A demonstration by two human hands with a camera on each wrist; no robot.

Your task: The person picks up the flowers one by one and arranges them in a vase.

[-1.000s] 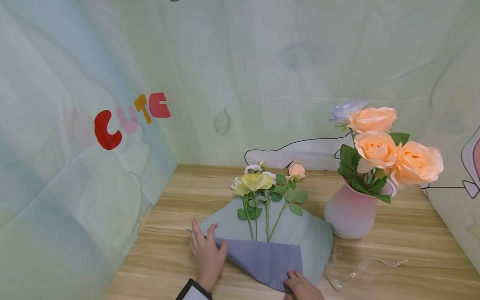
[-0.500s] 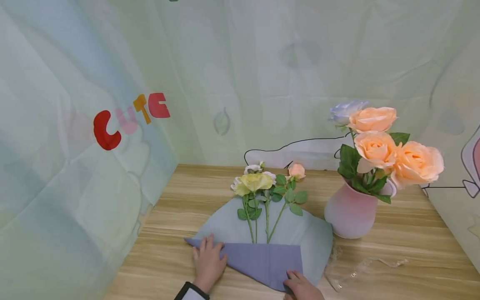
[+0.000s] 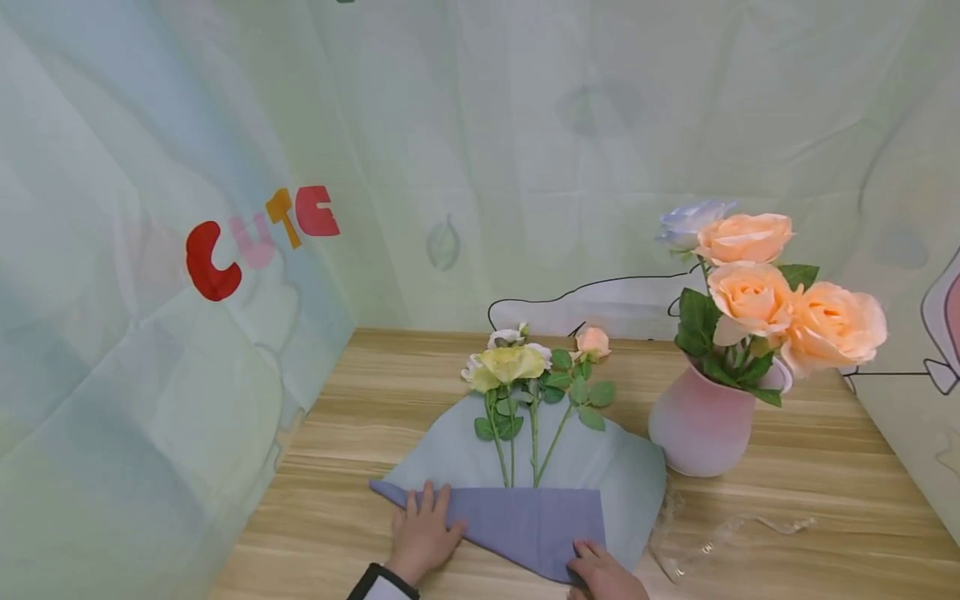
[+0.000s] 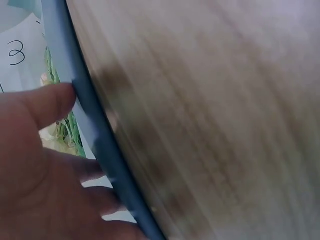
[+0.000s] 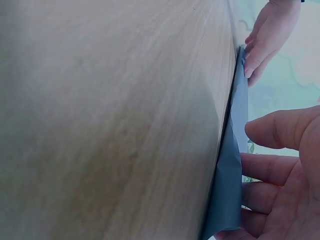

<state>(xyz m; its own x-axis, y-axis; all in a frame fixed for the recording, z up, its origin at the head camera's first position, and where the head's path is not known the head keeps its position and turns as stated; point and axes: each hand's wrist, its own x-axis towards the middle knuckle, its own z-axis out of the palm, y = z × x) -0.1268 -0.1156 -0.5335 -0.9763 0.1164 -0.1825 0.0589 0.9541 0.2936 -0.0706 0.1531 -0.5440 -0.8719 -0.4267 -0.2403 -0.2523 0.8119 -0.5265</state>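
Observation:
A sheet of wrapping paper [image 3: 633, 483], pale blue-green inside, lies on the table with its near edge folded up as a blue-violet flap [image 3: 525, 521]. The flap covers the lower stems of several artificial flowers: a yellow bloom [image 3: 510, 365], white ones [image 3: 504, 338] and a peach rose [image 3: 592, 342]. With fingers spread, my left hand [image 3: 424, 535] presses on the flap's left part. My right hand [image 3: 606, 575] rests its fingers on the flap's lower right corner. In the right wrist view, that hand's thumb [image 5: 272, 131] stands apart from its fingers.
A pink and white vase [image 3: 701, 429] with large peach roses [image 3: 750, 298] and a pale blue one [image 3: 693, 222] stands right of the paper. Clear crinkled plastic [image 3: 708, 542] lies in front of it. Printed fabric [image 3: 525, 167] hangs behind the wooden table [image 3: 315, 517].
My left hand has moved from the paper's left edge down and slightly right onto the flap, which now lies flatter with its pointed left tip showing. My right hand has stayed put.

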